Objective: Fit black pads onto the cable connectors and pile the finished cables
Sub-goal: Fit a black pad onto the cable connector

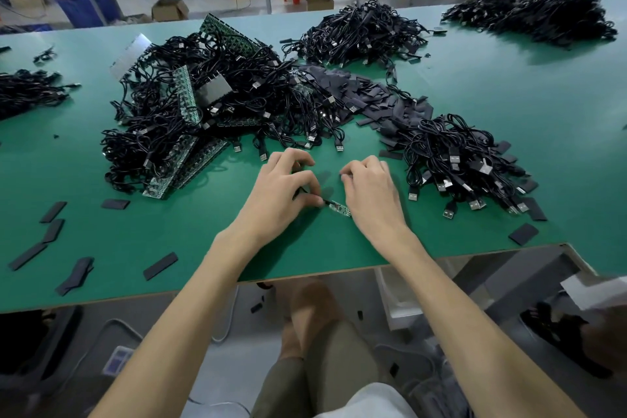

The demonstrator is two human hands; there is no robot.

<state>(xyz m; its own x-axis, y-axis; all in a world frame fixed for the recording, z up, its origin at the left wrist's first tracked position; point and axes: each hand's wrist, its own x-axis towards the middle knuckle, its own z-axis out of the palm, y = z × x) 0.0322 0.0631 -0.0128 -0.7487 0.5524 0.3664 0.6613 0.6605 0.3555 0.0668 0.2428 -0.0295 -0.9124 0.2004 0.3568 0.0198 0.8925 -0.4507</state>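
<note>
Left hand (281, 190) was curled, thumb and forefinger pinching the thin black cable (314, 196) right where it met the connector board (339, 209). Right hand (369, 190) was curled too, knuckles up, and the board's far end ran in under its thumb side; whether it actually gripped the board could not be told. The board lay on the green table (135, 231) between the two hands, near the front edge: a small, flat, narrow strip, pale green with tiny light specks, bare of any pad. Its long axis ran slantwise, cable end up-left toward the left hand, free end down-right toward the right. Just right of the hands sat a pile of coiled cables (458, 163), glossy black cord with square metal USB plugs poking out. Behind it, a heap of flat matte black pads (356, 88). To the left, a bigger tangle of cables (190, 105) threaded with long green circuit strips, and loose pads (51, 210) scattered about.
</note>
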